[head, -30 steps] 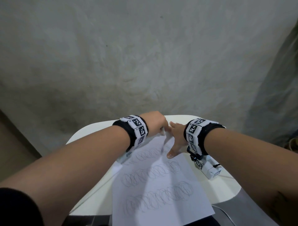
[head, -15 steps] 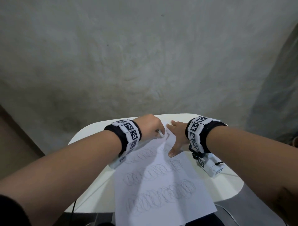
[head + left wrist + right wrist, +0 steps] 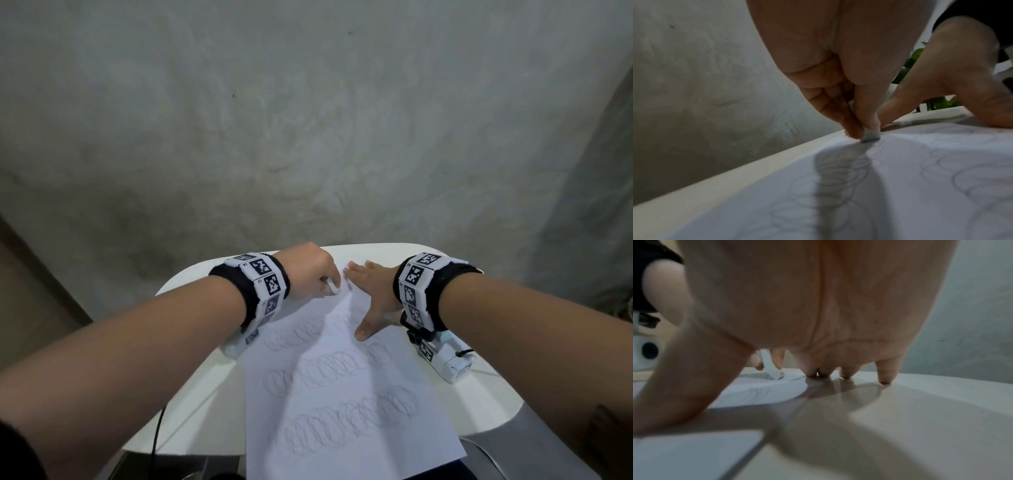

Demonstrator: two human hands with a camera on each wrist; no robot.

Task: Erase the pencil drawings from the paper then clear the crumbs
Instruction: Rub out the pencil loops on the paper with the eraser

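A white sheet of paper point(image 3: 342, 404) with rows of looping pencil scribbles point(image 3: 349, 425) lies on a small white table point(image 3: 191, 404). My left hand point(image 3: 308, 270) pinches a white eraser point(image 3: 93, 287) and presses its tip on the paper's far edge; the left wrist view shows the eraser point(image 3: 932, 136) against the sheet point(image 3: 900, 194). My right hand point(image 3: 371, 294) lies flat with fingers spread, thumb on the paper and fingertips point(image 3: 885, 378) on the table. The eraser point(image 3: 772, 368) shows behind the thumb in the right wrist view.
A grey plastered wall point(image 3: 308, 120) rises right behind the table. A black cable point(image 3: 158, 431) hangs off the table's left front edge. The paper overhangs the near edge. Green plant leaves point(image 3: 920, 53) show beyond my right hand.
My left hand with the eraser has slid leftward along the paper's far edge. My right hand has stayed pressed on the sheet.
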